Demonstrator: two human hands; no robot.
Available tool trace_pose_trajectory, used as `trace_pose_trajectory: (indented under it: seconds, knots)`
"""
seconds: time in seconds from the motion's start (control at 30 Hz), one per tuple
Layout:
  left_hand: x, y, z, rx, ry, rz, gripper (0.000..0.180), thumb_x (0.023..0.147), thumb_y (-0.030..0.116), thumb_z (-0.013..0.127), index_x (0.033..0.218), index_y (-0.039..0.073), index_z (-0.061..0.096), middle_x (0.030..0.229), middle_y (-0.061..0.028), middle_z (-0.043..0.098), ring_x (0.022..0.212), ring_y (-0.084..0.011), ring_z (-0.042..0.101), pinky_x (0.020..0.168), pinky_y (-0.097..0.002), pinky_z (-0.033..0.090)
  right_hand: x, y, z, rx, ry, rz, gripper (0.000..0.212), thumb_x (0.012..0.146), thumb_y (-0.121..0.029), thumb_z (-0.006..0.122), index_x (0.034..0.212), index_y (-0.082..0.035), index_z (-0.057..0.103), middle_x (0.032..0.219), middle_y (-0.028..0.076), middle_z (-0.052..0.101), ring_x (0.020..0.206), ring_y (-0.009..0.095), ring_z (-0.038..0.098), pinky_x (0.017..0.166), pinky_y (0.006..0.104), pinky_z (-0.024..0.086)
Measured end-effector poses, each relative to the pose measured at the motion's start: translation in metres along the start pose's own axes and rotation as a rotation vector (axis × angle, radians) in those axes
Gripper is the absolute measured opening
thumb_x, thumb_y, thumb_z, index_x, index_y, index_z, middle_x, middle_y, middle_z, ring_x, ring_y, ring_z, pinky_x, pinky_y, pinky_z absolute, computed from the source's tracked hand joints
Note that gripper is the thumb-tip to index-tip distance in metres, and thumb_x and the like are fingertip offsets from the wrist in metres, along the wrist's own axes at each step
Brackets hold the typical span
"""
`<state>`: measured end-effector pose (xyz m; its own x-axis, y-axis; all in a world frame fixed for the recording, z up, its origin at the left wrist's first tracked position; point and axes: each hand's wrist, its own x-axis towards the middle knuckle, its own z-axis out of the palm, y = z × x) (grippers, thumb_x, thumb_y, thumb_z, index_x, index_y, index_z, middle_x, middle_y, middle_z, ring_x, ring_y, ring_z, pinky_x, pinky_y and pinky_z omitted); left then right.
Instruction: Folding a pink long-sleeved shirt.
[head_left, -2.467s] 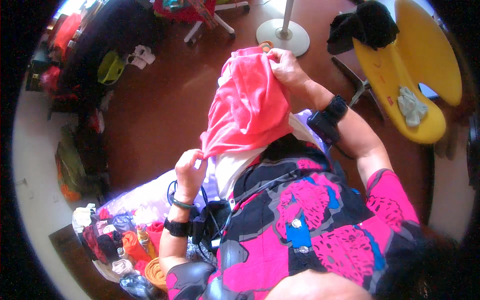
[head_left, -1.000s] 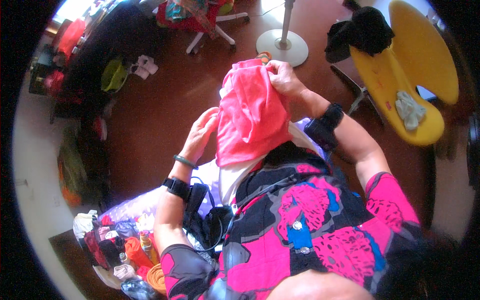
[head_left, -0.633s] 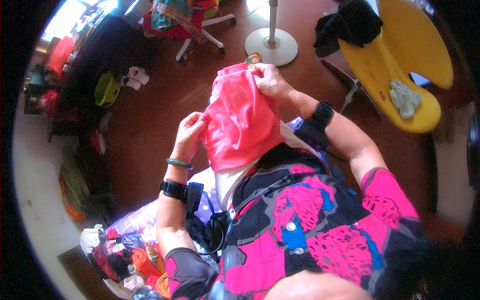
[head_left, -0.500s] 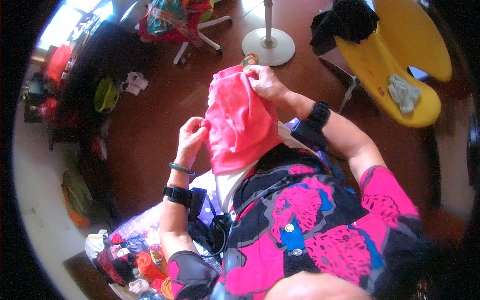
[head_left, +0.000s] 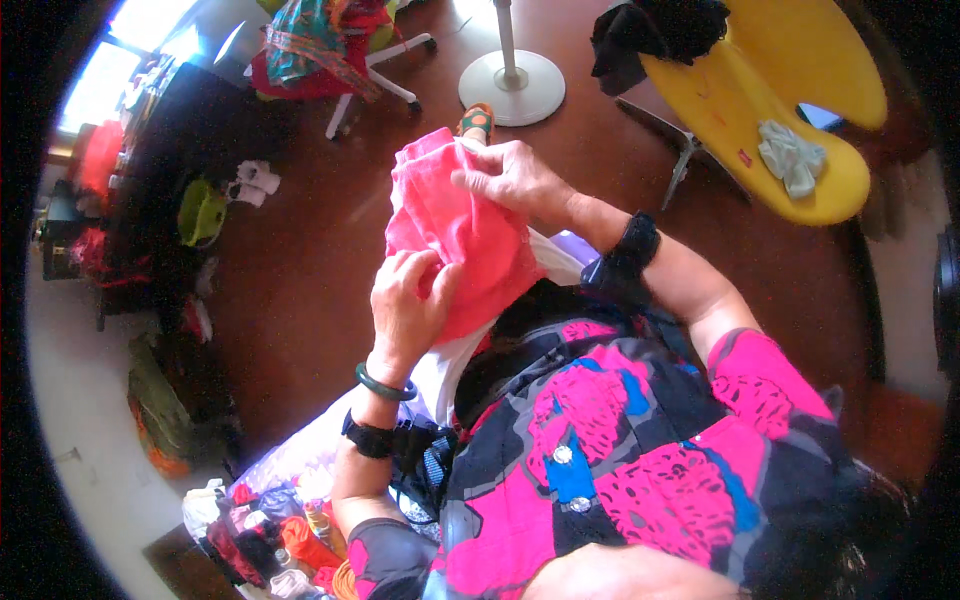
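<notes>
A coral-pink folded garment (head_left: 440,215) lies over my lap, its far end bunched into several layers. Which kind of clothing it is, I cannot tell. My left hand (head_left: 405,305) rests on its near left side, with curled fingers pinching a bit of the fabric. At the far right corner, my right hand (head_left: 520,182) grips the cloth between thumb and fingers. Beneath the garment, white cloth (head_left: 440,370) shows on my lap. Just past the far end, a foot in a green and orange patterned shoe (head_left: 477,120) sticks out.
A heap of mixed clothes (head_left: 270,540) lies at the lower left. Ahead are a round white stand base (head_left: 512,88) and a wheeled chair (head_left: 330,60) draped with cloth. A yellow chair (head_left: 800,180) holding a pale cloth stands at the right; a green basket (head_left: 203,212) sits left.
My left hand has moved right and onto the garment from its left edge. My right fingers have shifted their hold at the far corner, and the garment's far end is more bunched.
</notes>
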<state>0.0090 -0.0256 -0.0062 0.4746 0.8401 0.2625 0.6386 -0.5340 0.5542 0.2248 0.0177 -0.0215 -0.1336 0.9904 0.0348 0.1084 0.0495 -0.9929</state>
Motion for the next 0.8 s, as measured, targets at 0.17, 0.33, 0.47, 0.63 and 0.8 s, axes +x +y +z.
trace_pose_trajectory:
  seconds: [0.17, 0.33, 0.47, 0.63, 0.8]
  knots:
    - [0.004, 0.009, 0.002, -0.002, -0.041, -0.001, 0.014, 0.075, 0.013, 0.069, 0.082, 0.002, 0.066, 0.074, -0.0115, 0.063, 0.069, -0.0237, 0.061, 0.064, -0.0339, 0.050, -0.024, 0.007, -0.002, 0.152, 0.026, 0.022, 0.058, 0.077, -0.020, 0.073, 0.126, -0.001, 0.048, 0.111, 0.013, 0.060, 0.105, 0.021, 0.057, 0.094, 0.0335, 0.044]
    - [-0.010, 0.001, -0.005, -0.343, 0.070, -0.116, 0.012, 0.075, 0.003, 0.066, 0.086, -0.001, 0.067, 0.079, -0.0105, 0.066, 0.070, -0.0141, 0.062, 0.063, -0.0255, 0.050, -0.039, 0.019, -0.006, 0.460, -0.045, 0.131, 0.053, 0.079, -0.019, 0.074, 0.120, 0.002, 0.048, 0.113, 0.014, 0.059, 0.105, 0.022, 0.058, 0.096, 0.0360, 0.044]
    - [-0.029, 0.004, -0.007, -0.445, 0.067, -0.169, 0.011, 0.077, 0.004, 0.065, 0.087, 0.000, 0.067, 0.081, -0.0082, 0.067, 0.075, -0.0151, 0.063, 0.069, -0.0270, 0.051, -0.050, 0.014, -0.011, 0.435, -0.150, 0.163, 0.047, 0.080, -0.013, 0.071, 0.118, 0.002, 0.049, 0.110, 0.013, 0.061, 0.103, 0.021, 0.059, 0.094, 0.0360, 0.045]
    - [-0.046, -0.002, -0.001, -0.538, -0.023, -0.342, 0.015, 0.080, 0.008, 0.066, 0.093, 0.000, 0.066, 0.081, -0.0071, 0.067, 0.076, -0.0121, 0.061, 0.071, -0.0266, 0.049, -0.067, 0.008, 0.001, 0.520, -0.084, 0.207, 0.036, 0.082, -0.010, 0.068, 0.113, 0.002, 0.053, 0.104, 0.010, 0.063, 0.098, 0.018, 0.060, 0.091, 0.0337, 0.047]
    - [-0.042, 0.014, -0.001, -0.368, -0.008, -0.256, 0.048, 0.077, 0.009, 0.070, 0.121, 0.005, 0.053, 0.074, -0.0073, 0.066, 0.066, -0.0140, 0.062, 0.063, -0.0263, 0.050, -0.070, 0.015, 0.003, 0.397, -0.059, 0.277, 0.013, 0.086, -0.009, 0.063, 0.094, 0.001, 0.061, 0.088, 0.007, 0.064, 0.082, 0.014, 0.060, 0.076, 0.0292, 0.050]
